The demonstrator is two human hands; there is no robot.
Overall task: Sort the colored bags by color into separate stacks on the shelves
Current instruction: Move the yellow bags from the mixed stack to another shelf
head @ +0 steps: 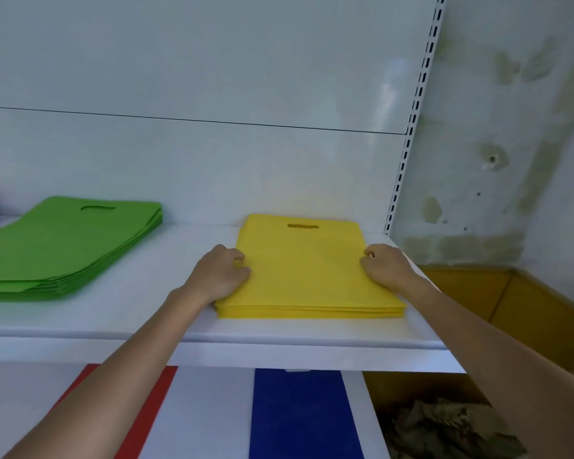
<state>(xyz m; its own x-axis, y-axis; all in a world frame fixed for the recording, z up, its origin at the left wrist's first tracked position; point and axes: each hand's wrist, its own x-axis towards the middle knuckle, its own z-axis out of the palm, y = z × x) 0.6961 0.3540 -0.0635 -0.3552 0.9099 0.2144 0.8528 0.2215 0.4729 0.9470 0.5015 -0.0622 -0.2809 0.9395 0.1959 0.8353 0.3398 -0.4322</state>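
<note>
Left hand [221,274] and right hand [386,265], fingers curled, grip the yellow stack [305,270] by its sides, likely squaring it. The green stack [57,246] lies apart.

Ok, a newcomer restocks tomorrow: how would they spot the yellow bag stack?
Start at the upper white shelf. The yellow bag stack lies at its right end, by the slotted upright. It alone is yellow; the green bag stack lies further left.

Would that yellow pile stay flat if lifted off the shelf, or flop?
Probably floppy: the yellow stack is thin, flat bags, so it would likely sag between the left hand and right hand at its side edges. Being so low, it seems light. Its separate layers, visible along the front, might slide apart.
</note>
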